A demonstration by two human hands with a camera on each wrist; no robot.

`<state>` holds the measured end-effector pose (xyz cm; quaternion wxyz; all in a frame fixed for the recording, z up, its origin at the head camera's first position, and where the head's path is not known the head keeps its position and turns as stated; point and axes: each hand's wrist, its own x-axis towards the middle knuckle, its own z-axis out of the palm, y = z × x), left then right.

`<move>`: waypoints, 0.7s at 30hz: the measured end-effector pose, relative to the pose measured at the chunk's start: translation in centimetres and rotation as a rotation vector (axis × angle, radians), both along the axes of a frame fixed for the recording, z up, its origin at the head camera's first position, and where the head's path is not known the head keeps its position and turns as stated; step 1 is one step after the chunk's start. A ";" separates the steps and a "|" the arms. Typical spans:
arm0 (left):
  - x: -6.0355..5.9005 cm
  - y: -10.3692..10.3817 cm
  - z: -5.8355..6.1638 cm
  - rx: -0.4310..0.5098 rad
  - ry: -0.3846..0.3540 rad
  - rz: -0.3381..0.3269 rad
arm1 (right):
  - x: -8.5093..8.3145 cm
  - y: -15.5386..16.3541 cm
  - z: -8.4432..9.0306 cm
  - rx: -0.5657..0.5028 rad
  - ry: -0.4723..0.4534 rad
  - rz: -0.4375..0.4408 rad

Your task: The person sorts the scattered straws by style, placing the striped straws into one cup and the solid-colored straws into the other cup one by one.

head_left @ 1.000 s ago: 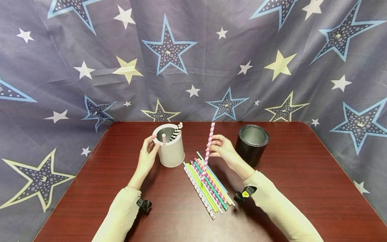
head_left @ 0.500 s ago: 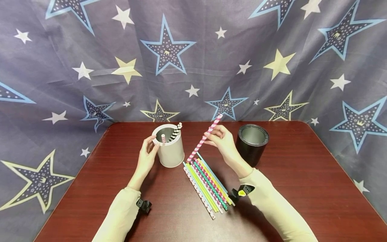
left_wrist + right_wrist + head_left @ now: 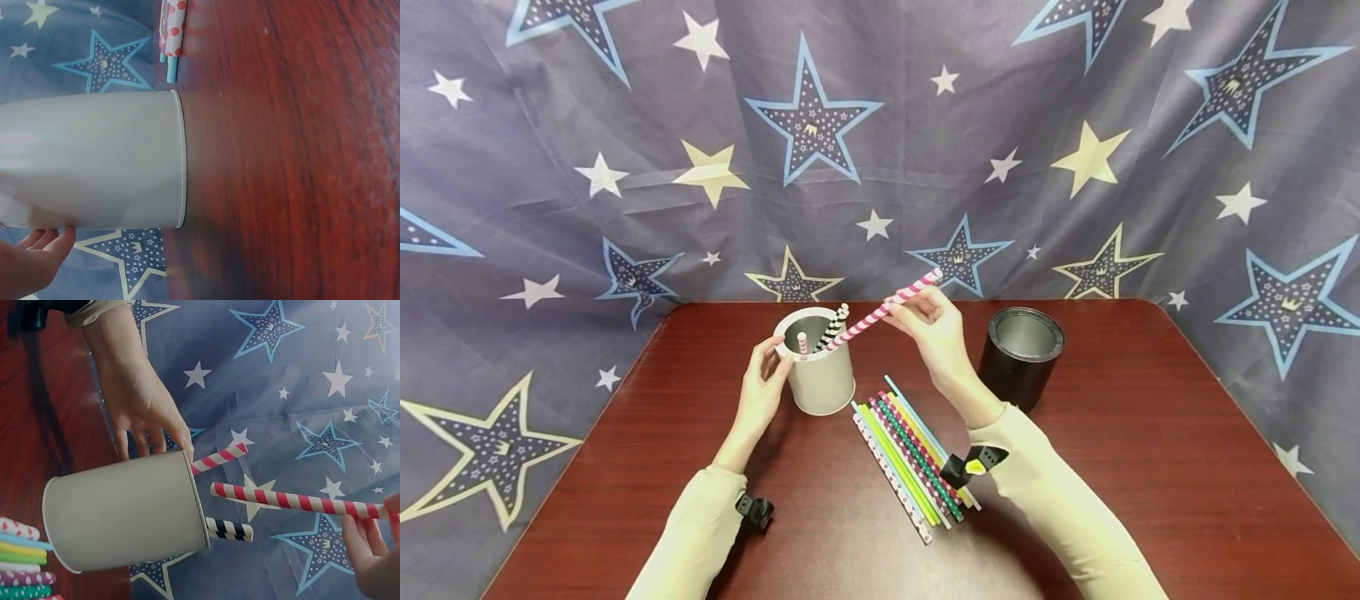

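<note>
My right hand (image 3: 936, 333) pinches a pink-red and white striped paper straw (image 3: 874, 317) near its upper end. The straw slants down to the left. Its lower end is just outside the mouth of the white canister (image 3: 823, 385), apart from the rim in the right wrist view (image 3: 300, 501). At the canister's left side, my left hand (image 3: 762, 385) grips the rim with thumb and fingers. Inside stand a black-and-white straw (image 3: 836, 323) and another red-and-white striped straw (image 3: 802, 342); their lower parts are hidden.
Several patterned straws (image 3: 910, 458) lie side by side on the dark red table (image 3: 1150, 467), below my right forearm. A black canister (image 3: 1018, 375) stands upright to the right. A grey curtain (image 3: 895, 167) with stars hangs behind the table.
My right hand has lifted the striped straw off the pile and carried it up and left, tilting it toward the white canister's mouth. My left hand stays at the rim.
</note>
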<state>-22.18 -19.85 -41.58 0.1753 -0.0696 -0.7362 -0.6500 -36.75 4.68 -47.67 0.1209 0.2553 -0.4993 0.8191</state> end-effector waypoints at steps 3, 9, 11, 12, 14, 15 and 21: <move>0.5 0.3 0.8 -0.001 0.005 -0.006 | 1.7 -1.0 2.1 0.017 0.007 -0.015; 0.9 0.6 1.2 -0.021 -0.007 -0.003 | 6.4 -2.9 7.1 -0.018 0.020 -0.014; 0.8 0.6 1.2 -0.018 -0.006 0.000 | 9.2 -3.4 10.1 -0.002 0.004 -0.044; 0.8 0.6 1.2 -0.016 -0.006 0.002 | 11.2 -3.5 12.4 0.028 -0.011 -0.065; 0.8 0.6 1.1 -0.013 -0.007 0.003 | 12.6 -3.9 14.0 0.072 -0.041 -0.102; 0.8 0.6 1.1 -0.011 -0.007 0.004 | 13.0 -4.2 14.4 0.093 -0.052 -0.116; 0.7 0.5 1.0 -0.006 -0.015 0.001 | 13.0 -5.1 14.4 0.221 -0.049 -0.135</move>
